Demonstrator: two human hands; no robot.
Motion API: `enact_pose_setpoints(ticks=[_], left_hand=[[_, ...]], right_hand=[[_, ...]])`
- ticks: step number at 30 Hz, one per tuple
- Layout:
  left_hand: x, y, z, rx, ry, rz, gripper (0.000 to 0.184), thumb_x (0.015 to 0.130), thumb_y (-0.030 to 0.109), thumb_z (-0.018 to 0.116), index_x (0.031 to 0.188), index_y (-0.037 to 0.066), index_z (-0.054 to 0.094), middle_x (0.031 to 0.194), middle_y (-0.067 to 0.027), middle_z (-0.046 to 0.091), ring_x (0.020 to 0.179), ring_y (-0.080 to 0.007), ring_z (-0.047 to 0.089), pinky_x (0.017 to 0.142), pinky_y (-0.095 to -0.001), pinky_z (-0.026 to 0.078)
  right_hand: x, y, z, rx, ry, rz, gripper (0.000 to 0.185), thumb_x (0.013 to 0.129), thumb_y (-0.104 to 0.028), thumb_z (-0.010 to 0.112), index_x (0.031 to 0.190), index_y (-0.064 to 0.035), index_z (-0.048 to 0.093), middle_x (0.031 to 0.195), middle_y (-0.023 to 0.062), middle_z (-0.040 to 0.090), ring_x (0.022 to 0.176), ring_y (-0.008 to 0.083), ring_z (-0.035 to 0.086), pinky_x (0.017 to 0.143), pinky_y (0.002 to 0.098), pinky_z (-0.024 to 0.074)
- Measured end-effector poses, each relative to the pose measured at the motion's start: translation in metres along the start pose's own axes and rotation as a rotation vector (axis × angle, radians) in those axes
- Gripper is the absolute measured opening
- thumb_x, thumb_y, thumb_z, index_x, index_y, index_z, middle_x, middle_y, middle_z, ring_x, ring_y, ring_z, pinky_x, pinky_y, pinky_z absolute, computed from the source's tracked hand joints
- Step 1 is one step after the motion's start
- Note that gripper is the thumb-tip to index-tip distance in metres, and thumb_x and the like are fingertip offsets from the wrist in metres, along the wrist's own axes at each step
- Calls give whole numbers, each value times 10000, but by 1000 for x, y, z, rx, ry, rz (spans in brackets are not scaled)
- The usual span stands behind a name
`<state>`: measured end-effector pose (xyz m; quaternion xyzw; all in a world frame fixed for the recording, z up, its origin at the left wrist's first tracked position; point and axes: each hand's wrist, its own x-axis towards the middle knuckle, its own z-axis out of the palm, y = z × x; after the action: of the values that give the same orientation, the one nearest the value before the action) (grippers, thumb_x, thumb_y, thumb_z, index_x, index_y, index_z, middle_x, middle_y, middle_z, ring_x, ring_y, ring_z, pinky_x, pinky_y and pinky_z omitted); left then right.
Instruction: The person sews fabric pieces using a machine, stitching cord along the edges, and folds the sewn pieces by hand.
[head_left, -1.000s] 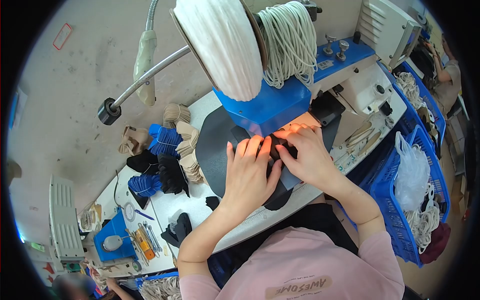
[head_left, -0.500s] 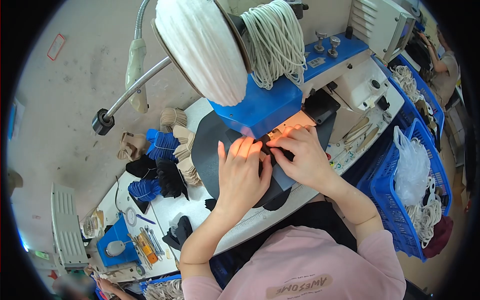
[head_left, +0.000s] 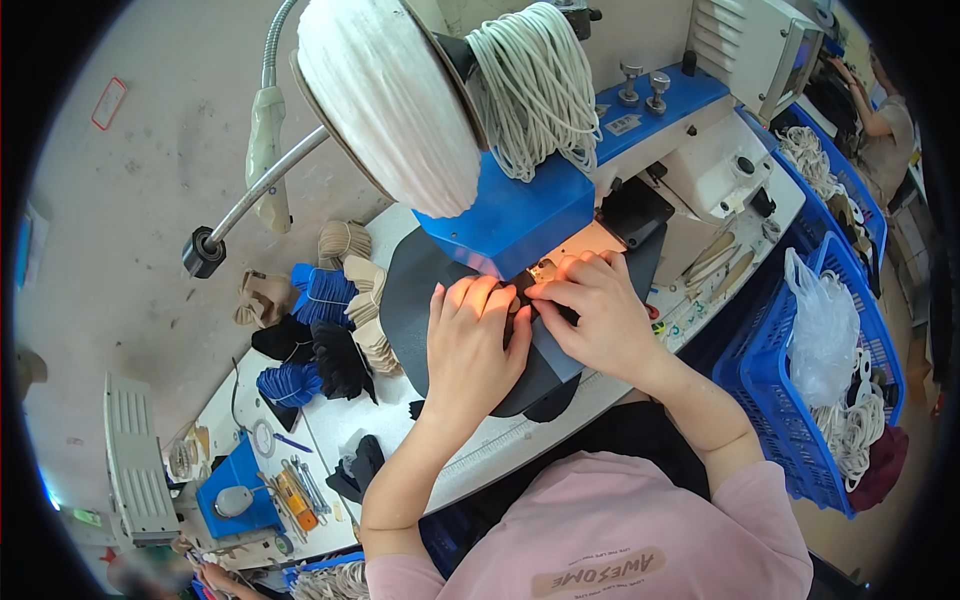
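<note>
Under the blue head of a sewing machine (head_left: 515, 215), a small dark piece of fabric (head_left: 520, 290) lies in lamp light, mostly covered by fingers. My left hand (head_left: 472, 345) rests on the left of it, fingers bent, with thumb and fingertips at the fabric. From the right, my right hand (head_left: 597, 312) pinches the fabric's edge between thumb and index finger, close to the needle area. Beneath both hands is a dark grey plate (head_left: 415, 300). The needle itself cannot be made out.
Above hang a white spool (head_left: 390, 100) and a cord coil (head_left: 535, 85). Bundled straps (head_left: 325, 295) lie left, tools (head_left: 300, 490) lower left. Blue baskets (head_left: 760, 385) stand right. Another person (head_left: 885, 140) is at the upper right; a co-worker's arm (head_left: 225, 580) shows lower left.
The view has shifted, so the machine appears further left. Both hands remain at the fabric; the fingers have moved slightly, and more of the lit area beside the right hand shows.
</note>
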<state>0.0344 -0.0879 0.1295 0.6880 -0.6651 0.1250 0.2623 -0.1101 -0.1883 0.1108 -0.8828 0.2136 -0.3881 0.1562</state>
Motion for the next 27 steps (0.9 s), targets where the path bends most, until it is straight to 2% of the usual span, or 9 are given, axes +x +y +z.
enact_pose_setpoints(ticks=[2, 6, 14, 17, 21, 27], left_hand=[[-1, -1, 2, -8, 19, 12, 215, 822, 177, 698, 969, 20, 679, 1089, -137, 627, 1104, -314, 556, 1020, -546, 398], [-2, -1, 2, 26, 50, 44, 227, 793, 148, 735, 987, 42, 683, 1109, -123, 642, 1077, -312, 570, 996, -509, 416], [-1, 2, -1, 63, 13, 18, 227, 810, 153, 715, 1008, 45, 686, 1124, -129, 641, 1116, -327, 553, 1019, -545, 392], [-1, 3, -1, 60, 5, 8, 231, 816, 153, 705, 1017, 39, 688, 1127, -137, 639, 1136, -335, 541, 1028, -553, 383], [1, 3, -3, 41, -19, -13, 239, 817, 147, 701, 1026, 30, 692, 1124, -145, 637, 1142, -341, 536, 1035, -559, 374], [4, 0, -4, 14, -14, -6, 252, 823, 153, 692, 1032, 11, 693, 1115, -154, 625, 1126, -352, 535, 1013, -543, 390]], right_hand=[[0, 0, 0, -2, 2, -6, 144, 770, -131, 721, 910, -111, 747, 804, 33, 592, 818, 206, 559, 835, 361, 365], [0, 0, 0, -13, -3, -9, 143, 774, -133, 719, 913, -113, 746, 811, 33, 593, 816, 207, 560, 838, 363, 365], [-1, 0, -1, -45, -29, -40, 167, 792, -148, 710, 955, -125, 739, 830, 30, 579, 844, 207, 551, 842, 365, 360], [-1, -2, -3, -43, -85, -16, 189, 850, -206, 648, 986, -116, 743, 874, 64, 593, 882, 242, 559, 870, 404, 362], [0, -2, -2, -55, -74, -33, 196, 855, -208, 642, 1000, -118, 740, 875, 64, 590, 889, 240, 557, 869, 405, 360], [0, -1, -1, -82, -58, -45, 182, 826, -174, 691, 999, -140, 737, 851, 41, 576, 871, 224, 544, 856, 382, 358]])
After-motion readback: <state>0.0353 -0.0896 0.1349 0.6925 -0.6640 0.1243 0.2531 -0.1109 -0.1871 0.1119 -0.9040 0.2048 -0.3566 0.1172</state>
